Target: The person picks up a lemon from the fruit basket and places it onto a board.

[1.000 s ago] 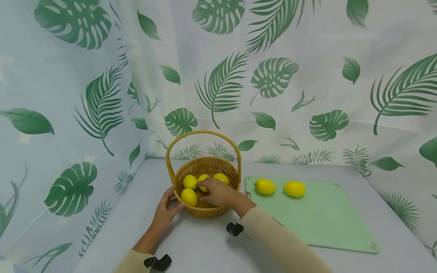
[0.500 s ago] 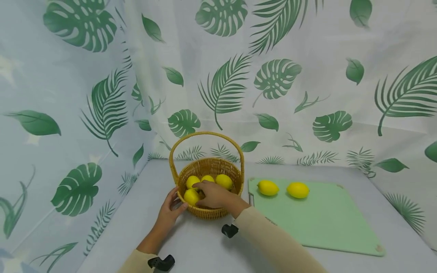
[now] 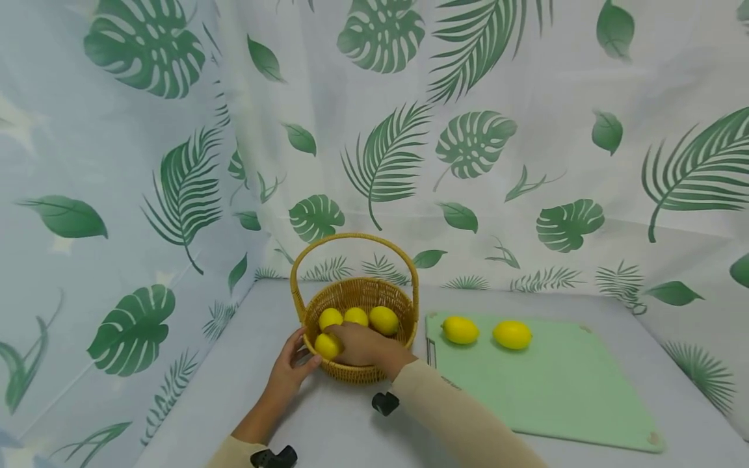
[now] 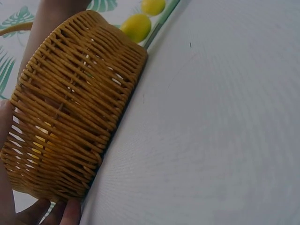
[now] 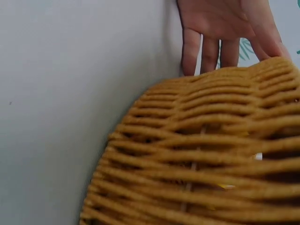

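Note:
A wicker basket [image 3: 365, 375] with a tall arched handle stands on the white table. Several lemons lie inside it, one of them a lemon [image 3: 384, 321] towards the right. My left hand [image 3: 288, 372] holds the basket's left side, thumb at the rim and fingers against the outer weave. Reaching down over the front rim, my right hand [image 3: 363, 346] has its fingers around the right side of the front-left lemon [image 3: 328, 347]; the thumb is mostly hidden. In the right wrist view the basket wall [image 5: 201, 154] covers the right hand's fingers.
A light green cutting board [image 3: 550, 390] lies right of the basket. Near its far edge rest two lemons, a left one [image 3: 459, 330] and a right one [image 3: 512, 335]. A leaf-patterned curtain [image 3: 497, 78] hangs behind and at the left.
My right hand has moved from the middle of the basket to the front-left lemon and its fingers have closed in on it. The left hand keeps its hold on the basket.

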{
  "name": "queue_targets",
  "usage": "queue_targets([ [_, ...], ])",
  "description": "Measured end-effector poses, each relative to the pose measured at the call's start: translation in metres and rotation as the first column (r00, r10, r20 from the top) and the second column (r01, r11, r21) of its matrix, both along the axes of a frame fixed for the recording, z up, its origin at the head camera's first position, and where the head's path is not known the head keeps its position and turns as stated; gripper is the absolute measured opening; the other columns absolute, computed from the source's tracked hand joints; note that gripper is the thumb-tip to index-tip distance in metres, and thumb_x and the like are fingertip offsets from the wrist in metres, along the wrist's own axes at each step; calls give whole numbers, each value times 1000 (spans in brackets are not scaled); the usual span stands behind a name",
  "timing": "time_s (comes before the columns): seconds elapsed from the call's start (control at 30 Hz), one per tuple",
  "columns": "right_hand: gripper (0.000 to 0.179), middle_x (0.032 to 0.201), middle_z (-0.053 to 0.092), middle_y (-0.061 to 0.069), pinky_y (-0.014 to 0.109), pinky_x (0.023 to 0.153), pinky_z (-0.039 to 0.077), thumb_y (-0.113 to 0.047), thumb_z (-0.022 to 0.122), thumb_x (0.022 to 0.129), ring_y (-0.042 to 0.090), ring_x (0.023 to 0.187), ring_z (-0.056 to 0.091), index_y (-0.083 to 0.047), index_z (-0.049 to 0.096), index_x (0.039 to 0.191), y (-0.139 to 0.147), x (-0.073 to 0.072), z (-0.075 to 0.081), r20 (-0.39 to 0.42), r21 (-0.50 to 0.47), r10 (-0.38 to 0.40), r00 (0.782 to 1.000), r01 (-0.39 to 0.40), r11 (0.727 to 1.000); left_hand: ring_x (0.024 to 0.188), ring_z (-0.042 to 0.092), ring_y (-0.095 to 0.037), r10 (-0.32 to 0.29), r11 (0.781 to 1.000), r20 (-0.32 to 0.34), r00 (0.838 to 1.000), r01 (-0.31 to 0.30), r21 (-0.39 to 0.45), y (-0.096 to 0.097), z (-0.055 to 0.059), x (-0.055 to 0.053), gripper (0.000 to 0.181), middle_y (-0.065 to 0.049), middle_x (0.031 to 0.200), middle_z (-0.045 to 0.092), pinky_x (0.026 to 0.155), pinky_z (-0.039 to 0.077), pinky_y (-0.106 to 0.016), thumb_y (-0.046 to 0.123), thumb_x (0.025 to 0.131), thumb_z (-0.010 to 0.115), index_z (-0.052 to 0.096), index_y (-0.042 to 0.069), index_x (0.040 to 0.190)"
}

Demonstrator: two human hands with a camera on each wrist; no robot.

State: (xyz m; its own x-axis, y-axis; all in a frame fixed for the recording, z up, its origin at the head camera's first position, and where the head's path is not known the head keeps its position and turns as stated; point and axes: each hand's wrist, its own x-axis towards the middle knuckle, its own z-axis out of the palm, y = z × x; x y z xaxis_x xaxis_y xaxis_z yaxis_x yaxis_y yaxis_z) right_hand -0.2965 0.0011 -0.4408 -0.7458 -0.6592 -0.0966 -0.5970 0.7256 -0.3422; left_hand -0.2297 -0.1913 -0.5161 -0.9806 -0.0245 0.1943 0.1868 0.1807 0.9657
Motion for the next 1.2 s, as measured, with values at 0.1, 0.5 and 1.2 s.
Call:
queue_targets([
  [0.1,60,137,54,-2,41,106,36,-54,56,94,19,129,46,-24,47,145,-3,0,-1,6,-3,2,1000,-2,1000,128,45,-34,-5,1000,-6,1000,5,3,-2,-1,0,70,-15,148,40,93,48,-41,20,90,73,35,24,150],
  [0.5,41,127,58,-4,39,99,43,-25,62,96,15,117,53,-30,54,136,4,-3,0,-12,-29,59,998,-59,998,128,46,-31,6,1000,8,1000,-6,-20,-1,-1,-1,71,-11,147,41,92,49,-39,24,90,73,34,30,149],
  [1.2,56,125,54,-6,36,93,45,-14,69,88,11,105,51,-34,53,138,34,-9,10,-33,-13,149,988,-149,989,128,45,-31,5,1000,16,1000,-5,-23,1,2,2,72,-11,149,39,93,48,-43,24,90,73,33,28,150],
])
